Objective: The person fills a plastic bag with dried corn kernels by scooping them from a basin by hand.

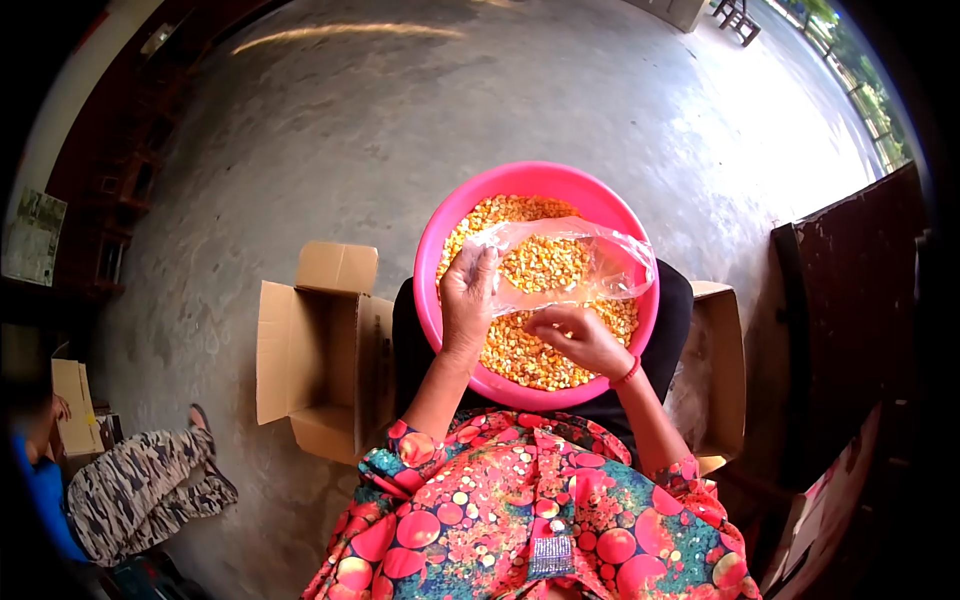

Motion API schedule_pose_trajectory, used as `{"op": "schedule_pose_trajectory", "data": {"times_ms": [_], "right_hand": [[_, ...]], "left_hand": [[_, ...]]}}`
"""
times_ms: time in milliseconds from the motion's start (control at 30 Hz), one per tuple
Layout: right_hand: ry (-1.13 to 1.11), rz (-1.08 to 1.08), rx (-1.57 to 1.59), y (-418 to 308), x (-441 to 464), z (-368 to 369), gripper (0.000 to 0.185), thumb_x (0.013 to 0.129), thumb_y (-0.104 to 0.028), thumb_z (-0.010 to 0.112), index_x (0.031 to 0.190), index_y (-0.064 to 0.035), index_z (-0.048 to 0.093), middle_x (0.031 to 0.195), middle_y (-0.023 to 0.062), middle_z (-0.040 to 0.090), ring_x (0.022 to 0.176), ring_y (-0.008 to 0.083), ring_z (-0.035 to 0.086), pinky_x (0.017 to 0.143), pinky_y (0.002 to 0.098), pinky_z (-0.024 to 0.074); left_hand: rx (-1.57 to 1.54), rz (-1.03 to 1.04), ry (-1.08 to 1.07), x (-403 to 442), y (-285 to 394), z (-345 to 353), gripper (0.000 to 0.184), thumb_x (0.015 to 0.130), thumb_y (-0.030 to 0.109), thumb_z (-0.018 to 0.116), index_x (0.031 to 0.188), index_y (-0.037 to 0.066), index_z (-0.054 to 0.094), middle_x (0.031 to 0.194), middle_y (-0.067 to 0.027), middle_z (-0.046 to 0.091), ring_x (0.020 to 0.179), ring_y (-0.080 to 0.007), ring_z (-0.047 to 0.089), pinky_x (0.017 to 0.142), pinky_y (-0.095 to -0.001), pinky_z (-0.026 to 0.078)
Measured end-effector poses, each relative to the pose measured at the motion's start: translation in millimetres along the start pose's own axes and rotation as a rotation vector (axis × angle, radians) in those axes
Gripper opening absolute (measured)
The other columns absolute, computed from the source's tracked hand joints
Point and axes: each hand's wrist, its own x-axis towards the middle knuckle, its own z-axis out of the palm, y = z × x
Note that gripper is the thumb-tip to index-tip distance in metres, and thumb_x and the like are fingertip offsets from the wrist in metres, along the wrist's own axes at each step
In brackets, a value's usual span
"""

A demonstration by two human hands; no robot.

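A pink basin (432, 240) full of yellow-orange corn kernels (545, 372) rests on the lap, between the knees. My left hand (467, 300) grips one end of a clear plastic bag (622, 262), thumb uppermost, at the basin's left side. The bag stretches rightward over the kernels, with corn showing in or through it. Just below the bag's lower edge is my right hand (585, 342), a red band on its wrist. Its fingers are curled together over the kernels; whatever they hold, if anything, is hidden.
An open cardboard box (325, 350) stands on the concrete floor to the left, another box (722, 370) to the right. At the lower left sits another person in camouflage trousers (140, 490), a hand near a carton (78, 405). A dark wooden piece (860, 290) stands at right.
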Motion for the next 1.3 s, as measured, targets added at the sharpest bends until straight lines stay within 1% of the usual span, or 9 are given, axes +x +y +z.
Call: {"op": "schedule_pose_trajectory", "data": {"times_ms": [100,200,533,633,700,733,800,1033,1300], "right_hand": [[0.071,0.027,-0.605,33,-5,20,0.019,0.076,-0.011,0.055,0.093,-0.0092,0.061,0.091,0.0130,0.060,0.089,0.0315,0.055,0.079,0.0415,0.0417],[0.137,-0.005,-0.798,48,-5,32,0.017,0.076,-0.013,0.054,0.092,-0.0113,0.061,0.087,0.0116,0.058,0.089,0.0300,0.053,0.080,0.0411,0.0397],[-0.124,-0.030,-0.670,62,-6,53,0.022,0.081,-0.023,0.049,0.073,-0.0034,0.053,0.073,0.0154,0.057,0.073,0.0336,0.058,0.064,0.0446,0.0456],[-0.083,0.059,-0.512,56,-1,49,0.024,0.084,-0.023,0.049,0.075,-0.0014,0.054,0.072,0.0157,0.058,0.072,0.0320,0.058,0.064,0.0419,0.0460],[0.147,0.058,-0.030,64,2,49,0.024,0.086,-0.023,0.049,0.082,-0.0002,0.055,0.069,0.0135,0.058,0.070,0.0271,0.058,0.063,0.0393,0.0461],[0.207,0.057,0.130,68,5,49,0.021,0.088,-0.022,0.048,0.087,-0.0027,0.056,0.067,0.0068,0.056,0.062,0.0158,0.053,0.052,0.0318,0.0437],[0.186,0.583,0.824,57,-1,32,0.018,0.090,-0.023,0.047,0.089,-0.0061,0.055,0.068,0.0004,0.052,0.053,0.0079,0.045,0.041,0.0224,0.0348],[0.081,0.559,1.212,34,-6,25,0.021,0.093,-0.026,0.044,0.086,-0.0076,0.052,0.064,-0.0030,0.044,0.040,0.0018,0.025,0.035,0.0167,0.0188],[0.259,0.362,1.228,14,24,2,0.016,0.092,-0.022,0.045,0.086,-0.0085,0.051,0.063,-0.0039,0.045,0.041,0.0012,0.027,0.036,0.0159,0.0206]], "left_hand": [[-0.014,-0.020,-0.009,-1,6,5,0.015,0.089,0.017,0.053,0.094,0.004,0.059,0.070,0.0068,0.052,0.058,0.0006,0.042,0.049,-0.0155,0.033],[0.004,-0.013,-0.019,-4,7,4,0.015,0.089,0.018,0.054,0.093,0.005,0.060,0.069,0.0070,0.052,0.056,0.0008,0.041,0.047,-0.0153,0.032],[0.022,-0.145,0.003,-14,-15,-13,0.018,0.089,0.021,0.054,0.076,0.008,0.055,0.058,0.0070,0.046,0.047,-0.0005,0.037,0.042,-0.0175,0.030],[0.080,-0.070,-0.002,-14,-43,-30,0.019,0.088,0.023,0.055,0.075,0.009,0.054,0.052,0.0077,0.040,0.042,-0.0002,0.032,0.037,-0.0161,0.025],[0.097,-0.073,0.025,-15,-44,-31,0.019,0.089,0.023,0.054,0.075,0.009,0.054,0.052,0.0076,0.039,0.042,-0.0004,0.032,0.037,-0.0164,0.025],[0.113,-0.073,0.056,-16,-41,-30,0.020,0.089,0.023,0.053,0.075,0.009,0.053,0.052,0.0076,0.039,0.041,-0.0006,0.032,0.037,-0.0166,0.025],[0.083,-0.087,0.073,-17,-38,-29,0.020,0.089,0.022,0.053,0.075,0.008,0.053,0.054,0.0074,0.040,0.044,-0.0010,0.033,0.039,-0.0168,0.027],[0.046,-0.100,0.103,-22,-32,-27,0.020,0.090,0.021,0.053,0.077,0.006,0.054,0.055,0.0068,0.040,0.046,-0.0014,0.035,0.041,-0.0168,0.028],[0.156,-0.085,0.091,-23,-35,-28,0.020,0.090,0.024,0.052,0.080,0.007,0.054,0.051,0.0071,0.037,0.041,-0.0009,0.031,0.036,-0.0170,0.024]]}}
